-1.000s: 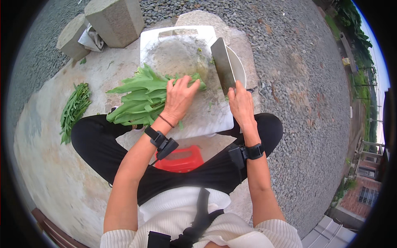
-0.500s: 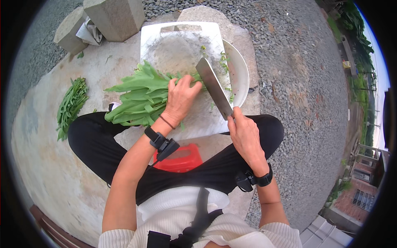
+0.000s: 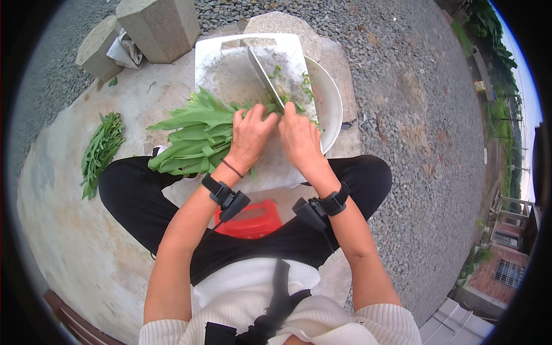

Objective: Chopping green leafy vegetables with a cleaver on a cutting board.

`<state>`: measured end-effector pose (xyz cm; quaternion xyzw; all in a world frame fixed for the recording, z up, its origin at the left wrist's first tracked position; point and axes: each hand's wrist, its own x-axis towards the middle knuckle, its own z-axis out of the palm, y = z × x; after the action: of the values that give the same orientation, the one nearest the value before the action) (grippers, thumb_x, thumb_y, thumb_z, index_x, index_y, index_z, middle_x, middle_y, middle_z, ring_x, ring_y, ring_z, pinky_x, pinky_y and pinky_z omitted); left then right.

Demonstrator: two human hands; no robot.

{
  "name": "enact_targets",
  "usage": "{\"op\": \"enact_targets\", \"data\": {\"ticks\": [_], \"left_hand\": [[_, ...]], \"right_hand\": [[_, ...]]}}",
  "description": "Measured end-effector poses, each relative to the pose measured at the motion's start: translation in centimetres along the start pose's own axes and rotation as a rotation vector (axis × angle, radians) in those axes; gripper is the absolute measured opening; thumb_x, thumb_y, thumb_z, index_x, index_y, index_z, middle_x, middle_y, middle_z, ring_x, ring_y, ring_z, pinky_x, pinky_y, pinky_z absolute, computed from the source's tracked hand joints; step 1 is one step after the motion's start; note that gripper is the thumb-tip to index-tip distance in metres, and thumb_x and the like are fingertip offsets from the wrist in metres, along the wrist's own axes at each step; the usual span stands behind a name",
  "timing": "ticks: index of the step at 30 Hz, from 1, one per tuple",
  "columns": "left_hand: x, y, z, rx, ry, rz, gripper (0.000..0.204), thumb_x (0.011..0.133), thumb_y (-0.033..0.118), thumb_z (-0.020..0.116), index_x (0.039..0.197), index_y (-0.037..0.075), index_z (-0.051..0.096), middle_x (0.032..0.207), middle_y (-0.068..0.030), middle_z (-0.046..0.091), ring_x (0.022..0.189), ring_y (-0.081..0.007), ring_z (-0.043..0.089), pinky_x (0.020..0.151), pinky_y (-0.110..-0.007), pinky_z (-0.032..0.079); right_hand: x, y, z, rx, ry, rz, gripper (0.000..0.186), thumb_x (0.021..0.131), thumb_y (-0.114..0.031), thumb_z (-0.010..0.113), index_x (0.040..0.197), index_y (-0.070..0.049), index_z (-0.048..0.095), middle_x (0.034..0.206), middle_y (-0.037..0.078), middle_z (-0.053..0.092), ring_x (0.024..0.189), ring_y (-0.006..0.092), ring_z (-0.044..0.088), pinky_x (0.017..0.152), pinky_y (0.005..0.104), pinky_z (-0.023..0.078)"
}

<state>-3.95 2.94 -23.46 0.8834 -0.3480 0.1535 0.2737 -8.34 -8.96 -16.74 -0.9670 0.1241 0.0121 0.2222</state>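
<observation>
A bunch of long green leafy vegetables (image 3: 198, 138) lies across the left side of a white cutting board (image 3: 221, 69). My left hand (image 3: 249, 133) presses down on the bunch near its right end, fingers curled round the stems. Just to the right, my right hand (image 3: 299, 138) grips the handle of a cleaver (image 3: 264, 79). Its blade points away from me and stands on edge by the stem ends, close to my left fingertips. Small cut green pieces (image 3: 306, 86) are scattered on the board's right side. The cleaver's handle is hidden in my fist.
A white basin (image 3: 328, 106) sits partly under the board's right edge. Another bunch of greens (image 3: 102, 152) lies on the concrete at left. Concrete blocks (image 3: 158, 29) stand at the far left, a red plastic stool (image 3: 250, 221) is between my legs, and gravel (image 3: 408, 149) spreads rightward.
My right hand has moved left and away from me, bringing the cleaver from the board's right edge to the stem ends. My left hand stays on the greens.
</observation>
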Motion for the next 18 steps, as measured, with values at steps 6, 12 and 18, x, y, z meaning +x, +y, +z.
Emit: {"op": "enact_targets", "data": {"ticks": [6, 12, 18], "left_hand": [[0.1, 0.0, -0.2, 0.034, 0.000, 0.011, 0.023, 0.073, 0.013, 0.070, 0.093, 0.013, 0.058, 0.096, -0.0038, 0.055, 0.090, -0.0208, 0.058, 0.081, -0.039, 0.040], [-0.1, -0.2, -0.4, 0.043, -0.011, 0.007, 0.025, 0.071, 0.013, 0.071, 0.093, 0.012, 0.058, 0.094, -0.0043, 0.054, 0.089, -0.0220, 0.057, 0.080, -0.039, 0.041], [0.1, -0.1, -0.5, -0.016, -0.005, 0.009, 0.026, 0.071, 0.011, 0.073, 0.092, 0.011, 0.058, 0.094, -0.0044, 0.054, 0.089, -0.0225, 0.057, 0.080, -0.038, 0.042]], "right_hand": [[0.4, 2.6, -1.0, 0.117, 0.040, 0.018, 0.020, 0.089, -0.017, 0.050, 0.096, 0.000, 0.044, 0.077, 0.031, 0.060, 0.075, 0.0503, 0.059, 0.068, 0.0560, 0.045], [-0.2, 3.1, -4.4, 0.470, -0.053, 0.418, 0.023, 0.088, -0.016, 0.047, 0.092, 0.006, 0.047, 0.071, 0.030, 0.058, 0.063, 0.0461, 0.059, 0.065, 0.0502, 0.046], [-0.9, 7.7, -3.6, 0.277, 0.116, 0.349, 0.023, 0.089, -0.017, 0.048, 0.092, 0.006, 0.048, 0.073, 0.030, 0.058, 0.069, 0.0465, 0.059, 0.066, 0.0497, 0.045]]}}
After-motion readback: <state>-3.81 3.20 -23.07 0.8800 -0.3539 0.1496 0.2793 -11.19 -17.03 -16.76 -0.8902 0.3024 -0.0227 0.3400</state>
